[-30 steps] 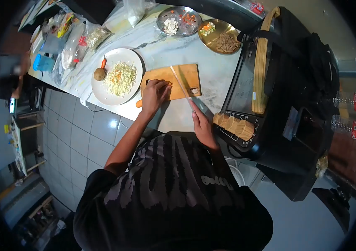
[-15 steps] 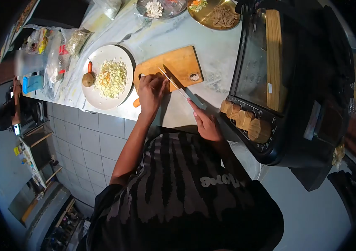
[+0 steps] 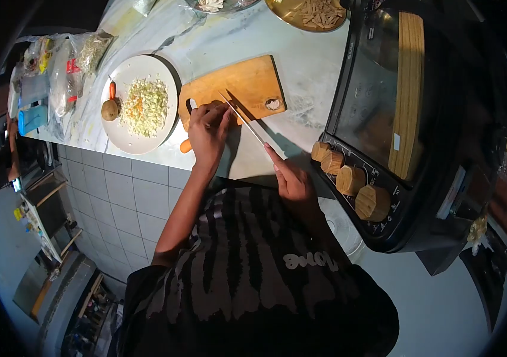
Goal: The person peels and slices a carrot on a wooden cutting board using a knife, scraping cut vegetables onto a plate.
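My right hand [image 3: 294, 183] grips a knife [image 3: 246, 125], its blade slanting up and left over the near edge of the wooden cutting board [image 3: 235, 77]. Curled at that same edge is my left hand [image 3: 209, 130], its fingers bunched close beside the blade. Whatever those fingers hold is hidden. A rounded orange-brown end [image 3: 185, 146] pokes out beside my left wrist. A small pale piece [image 3: 273, 104] lies at the board's right corner. To the left, a white plate [image 3: 110, 134] carries chopped pale vegetables [image 3: 145, 109], an orange-red chilli [image 3: 112, 90] and a round brown item [image 3: 110, 110].
A black oven [image 3: 354, 113] with wooden knobs stands close on the right. Plastic bags [image 3: 66, 77] and a blue container [image 3: 31, 119] sit at the left. A gold plate [image 3: 283, 15] with brown strips is at the back. The counter's front edge runs before me.
The whole view has shifted slightly, so the plate and board appear a little further left and up. Both hands stay by the board's near edge, the knife still in my right hand.
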Action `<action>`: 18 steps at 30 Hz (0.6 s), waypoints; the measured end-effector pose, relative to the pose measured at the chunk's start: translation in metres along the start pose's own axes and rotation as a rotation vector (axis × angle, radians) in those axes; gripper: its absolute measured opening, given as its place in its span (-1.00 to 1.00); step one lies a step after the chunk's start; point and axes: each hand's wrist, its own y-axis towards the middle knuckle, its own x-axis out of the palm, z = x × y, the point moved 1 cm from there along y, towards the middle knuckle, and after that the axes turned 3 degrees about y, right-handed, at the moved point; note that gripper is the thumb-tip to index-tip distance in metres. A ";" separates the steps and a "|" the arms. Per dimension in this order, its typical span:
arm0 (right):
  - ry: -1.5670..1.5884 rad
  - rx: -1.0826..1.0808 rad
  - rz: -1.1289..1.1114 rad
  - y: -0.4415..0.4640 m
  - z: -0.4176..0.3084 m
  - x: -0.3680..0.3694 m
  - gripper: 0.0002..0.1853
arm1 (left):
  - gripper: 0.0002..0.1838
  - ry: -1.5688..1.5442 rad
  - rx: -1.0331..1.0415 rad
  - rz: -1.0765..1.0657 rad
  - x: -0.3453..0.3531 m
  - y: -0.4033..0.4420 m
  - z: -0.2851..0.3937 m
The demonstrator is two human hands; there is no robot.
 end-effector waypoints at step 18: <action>0.078 0.082 -0.092 0.010 -0.016 -0.012 -0.41 | -0.84 -0.188 -0.210 -0.193 -0.006 0.015 -0.008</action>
